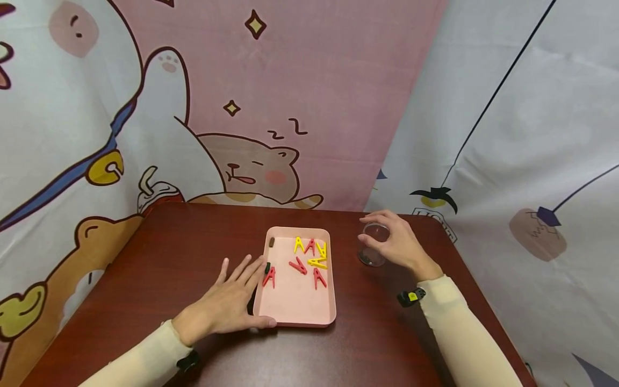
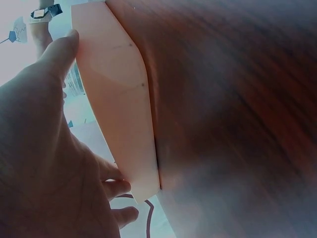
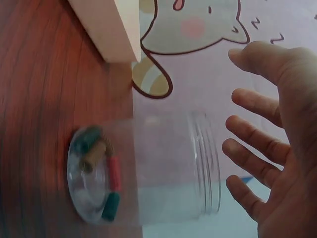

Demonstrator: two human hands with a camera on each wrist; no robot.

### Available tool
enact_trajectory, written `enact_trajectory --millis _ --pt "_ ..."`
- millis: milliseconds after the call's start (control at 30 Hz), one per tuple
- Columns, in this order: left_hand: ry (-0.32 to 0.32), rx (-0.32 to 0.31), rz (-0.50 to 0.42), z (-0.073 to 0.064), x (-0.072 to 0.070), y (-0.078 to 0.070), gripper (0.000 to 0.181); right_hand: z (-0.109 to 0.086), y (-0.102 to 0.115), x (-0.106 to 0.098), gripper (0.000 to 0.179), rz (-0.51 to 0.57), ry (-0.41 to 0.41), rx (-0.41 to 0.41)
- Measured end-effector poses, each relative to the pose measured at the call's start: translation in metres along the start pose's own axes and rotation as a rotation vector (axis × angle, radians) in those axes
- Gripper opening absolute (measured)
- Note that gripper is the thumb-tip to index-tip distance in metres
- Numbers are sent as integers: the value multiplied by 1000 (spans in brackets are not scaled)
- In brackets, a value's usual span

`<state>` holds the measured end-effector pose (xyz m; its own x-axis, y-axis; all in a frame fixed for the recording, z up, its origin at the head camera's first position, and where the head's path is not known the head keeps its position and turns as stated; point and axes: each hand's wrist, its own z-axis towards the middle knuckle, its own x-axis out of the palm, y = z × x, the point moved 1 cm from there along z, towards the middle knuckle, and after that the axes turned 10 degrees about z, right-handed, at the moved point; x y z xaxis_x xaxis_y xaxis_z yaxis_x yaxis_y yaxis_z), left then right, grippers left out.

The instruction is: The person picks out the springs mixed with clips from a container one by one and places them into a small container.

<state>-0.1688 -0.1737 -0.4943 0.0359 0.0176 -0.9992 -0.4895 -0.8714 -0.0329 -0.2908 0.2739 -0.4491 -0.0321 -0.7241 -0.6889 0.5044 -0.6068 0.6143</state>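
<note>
Left hand (image 1: 224,306), left of centre in head frame: touches left side of pink tray (image 1: 290,301), fingers spread, thumb at tray's lower-left corner. In left wrist frame, thumb tip against tray edge at upper left, other fingertips by its end at lower centre.

Right hand (image 1: 403,244), right of centre in head frame: hovers at mouth of clear jar (image 3: 158,168). In right wrist frame, fingers slightly bent and separated at right, a gap between fingertips and jar mouth.

Jar: stands upright on dark wooden table (image 1: 217,231), to right of tray. At its base, lower left of right wrist frame: green, red and brown pieces (image 3: 114,173).

Tray: at centre of head frame. Inside, yellow clips (image 1: 299,245) at upper right; red clips (image 1: 298,265) scattered from upper right to left edge. Brown piece (image 1: 272,242) at upper left; green piece (image 1: 267,267) by left edge, close to left fingertips.

Behind table, across top of head frame: cloth (image 1: 338,97) printed with cartoon animals.
</note>
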Motion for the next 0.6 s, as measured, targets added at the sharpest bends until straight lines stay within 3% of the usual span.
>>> enact_trajectory --millis 600 --pt "-5 -2 -15 -1 -1 -1 140 20 44 38 49 -22 103 -91"
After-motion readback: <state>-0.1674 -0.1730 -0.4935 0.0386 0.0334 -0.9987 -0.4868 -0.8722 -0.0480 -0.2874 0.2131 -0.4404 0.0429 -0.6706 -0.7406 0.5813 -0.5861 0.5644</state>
